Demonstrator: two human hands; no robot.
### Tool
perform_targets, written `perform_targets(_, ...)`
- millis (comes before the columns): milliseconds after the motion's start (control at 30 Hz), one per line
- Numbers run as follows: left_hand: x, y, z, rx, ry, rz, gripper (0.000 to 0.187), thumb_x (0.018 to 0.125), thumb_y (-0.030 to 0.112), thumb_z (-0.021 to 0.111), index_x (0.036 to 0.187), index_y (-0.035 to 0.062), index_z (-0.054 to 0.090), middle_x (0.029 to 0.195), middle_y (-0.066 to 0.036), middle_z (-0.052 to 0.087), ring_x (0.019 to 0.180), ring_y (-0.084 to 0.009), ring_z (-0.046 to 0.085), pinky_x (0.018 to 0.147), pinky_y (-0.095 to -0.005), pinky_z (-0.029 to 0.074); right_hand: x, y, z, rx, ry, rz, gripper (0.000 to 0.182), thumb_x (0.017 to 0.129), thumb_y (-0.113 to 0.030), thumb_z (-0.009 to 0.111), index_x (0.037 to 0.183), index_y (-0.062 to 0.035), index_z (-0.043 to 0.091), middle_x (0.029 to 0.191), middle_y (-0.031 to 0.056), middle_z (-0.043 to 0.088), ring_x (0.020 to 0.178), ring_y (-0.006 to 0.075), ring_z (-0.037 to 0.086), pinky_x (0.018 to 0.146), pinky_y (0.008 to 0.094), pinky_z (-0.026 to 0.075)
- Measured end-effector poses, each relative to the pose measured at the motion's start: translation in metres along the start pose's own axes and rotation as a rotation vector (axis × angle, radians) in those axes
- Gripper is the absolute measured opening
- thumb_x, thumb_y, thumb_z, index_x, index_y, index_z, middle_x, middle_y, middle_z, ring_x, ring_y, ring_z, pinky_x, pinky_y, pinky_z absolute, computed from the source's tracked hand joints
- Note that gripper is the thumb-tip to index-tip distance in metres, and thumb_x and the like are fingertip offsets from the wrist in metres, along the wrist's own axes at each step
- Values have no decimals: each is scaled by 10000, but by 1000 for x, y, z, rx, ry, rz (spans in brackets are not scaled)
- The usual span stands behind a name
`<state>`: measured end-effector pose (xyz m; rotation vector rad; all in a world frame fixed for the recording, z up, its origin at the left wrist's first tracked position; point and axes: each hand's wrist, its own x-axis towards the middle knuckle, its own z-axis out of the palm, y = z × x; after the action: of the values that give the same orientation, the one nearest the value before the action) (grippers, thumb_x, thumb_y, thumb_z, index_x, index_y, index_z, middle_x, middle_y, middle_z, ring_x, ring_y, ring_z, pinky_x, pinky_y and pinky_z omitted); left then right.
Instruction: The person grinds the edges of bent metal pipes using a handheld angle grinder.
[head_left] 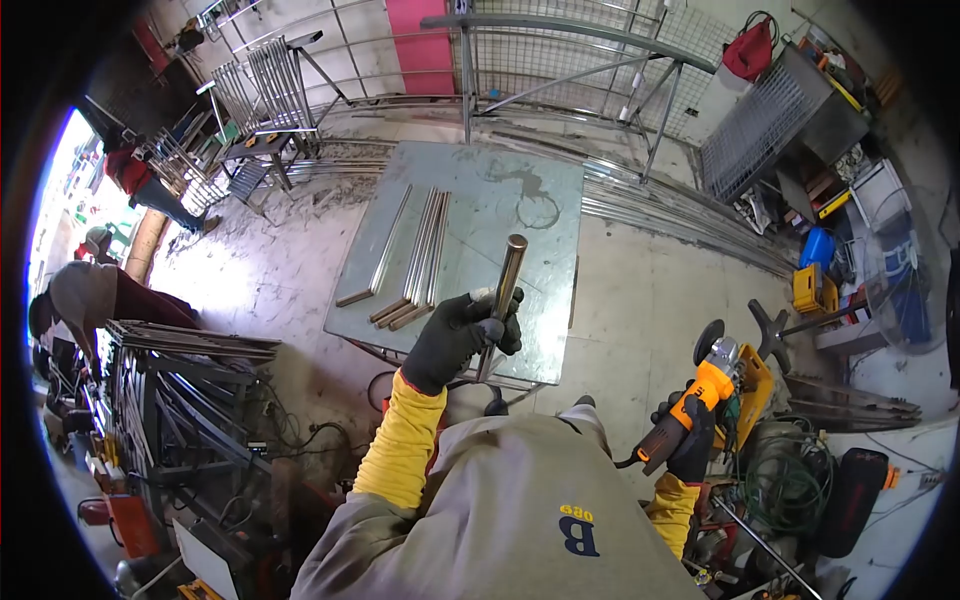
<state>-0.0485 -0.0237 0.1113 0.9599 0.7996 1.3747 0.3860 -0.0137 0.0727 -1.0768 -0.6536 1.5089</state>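
A: Metal workshop, concrete floor; grey steel-topped table (520, 200) ahead with a row of short metal bars (420, 265) on it.

B: Left hand (455, 335), black-gloved, grips a shiny round steel rod (503, 300) upright near the table's near edge. Right hand (690, 440) holds an orange angle grinder (700, 390) low on the right.

A: Risks: one-handed, the grinder could kick; its cord might snag in the floor clutter.

B: The rod's lower end is hidden, and so is the grinder's switch.
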Motion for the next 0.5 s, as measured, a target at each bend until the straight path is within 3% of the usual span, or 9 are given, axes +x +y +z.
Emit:
perform_targets(233, 3, -2, 5, -18, 62, -38, 729, 953, 380, 890, 1451, -85, 629, 1008, -101, 767, 885, -200, 744, 840, -371, 606, 0, 2, -4, -10, -6, 31, 480, 1063, -221, 691, 1469, -53, 498, 1028, 133, 697, 872, 291, 746, 790, 472, 671)
perform_targets(500, 5, -9, 3, -25, 78, -46, 716, 956, 371, 887, 1449, -82, 634, 1010, -99, 770, 883, -197, 748, 836, -372, 612, -3, 4, -6, -13, 8, 96, 489, 1061, -205, 687, 1486, -52, 501, 1039, 131, 701, 872, 295, 748, 801, 475, 671)
